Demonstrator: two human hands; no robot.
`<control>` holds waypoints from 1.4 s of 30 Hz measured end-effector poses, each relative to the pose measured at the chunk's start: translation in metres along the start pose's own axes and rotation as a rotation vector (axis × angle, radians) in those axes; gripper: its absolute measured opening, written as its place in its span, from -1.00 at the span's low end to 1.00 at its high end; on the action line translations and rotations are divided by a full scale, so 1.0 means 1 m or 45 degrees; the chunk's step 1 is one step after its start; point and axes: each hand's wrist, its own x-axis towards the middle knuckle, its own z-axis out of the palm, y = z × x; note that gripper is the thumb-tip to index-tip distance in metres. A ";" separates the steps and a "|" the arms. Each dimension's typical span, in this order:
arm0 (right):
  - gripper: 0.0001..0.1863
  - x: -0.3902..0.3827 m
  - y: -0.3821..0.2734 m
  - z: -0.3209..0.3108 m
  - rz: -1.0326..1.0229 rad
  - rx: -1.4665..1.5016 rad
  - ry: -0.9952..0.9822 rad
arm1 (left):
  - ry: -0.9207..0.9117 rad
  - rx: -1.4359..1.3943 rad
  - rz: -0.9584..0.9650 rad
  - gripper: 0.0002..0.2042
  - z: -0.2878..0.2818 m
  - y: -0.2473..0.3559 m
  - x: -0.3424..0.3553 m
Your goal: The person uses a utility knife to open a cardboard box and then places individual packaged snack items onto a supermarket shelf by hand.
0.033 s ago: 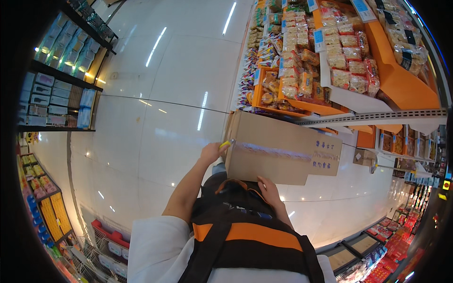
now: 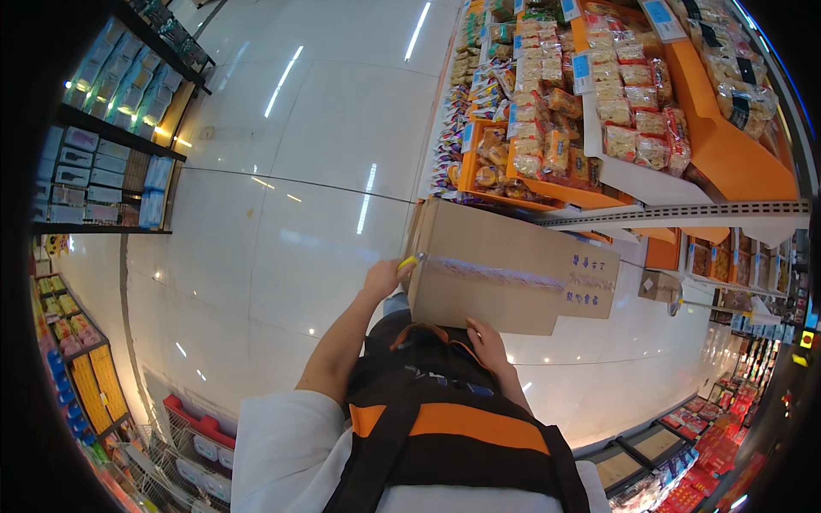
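Observation:
A closed brown cardboard box [image 2: 513, 269], sealed with clear tape along its top seam, sits in front of me at waist height. My left hand [image 2: 386, 278] is at the box's left end, gripping a small yellow cutter [image 2: 410, 262] whose tip touches the start of the tape line. My right hand [image 2: 487, 342] rests against the near lower edge of the box, fingers curled on it. I wear a white shirt and a black and orange vest.
Orange shelves [image 2: 599, 128] full of snack bags stand just behind the box on the right. Dark shelving [image 2: 111, 145] with boxed goods lines the left. A glossy white tiled floor [image 2: 282, 231] lies between. A red wire basket cart [image 2: 192, 436] stands at the lower left.

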 end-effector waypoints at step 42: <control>-0.71 0.065 0.025 -0.017 0.545 1.273 0.087 | 0.141 -0.324 -0.799 -0.16 0.133 0.112 -0.005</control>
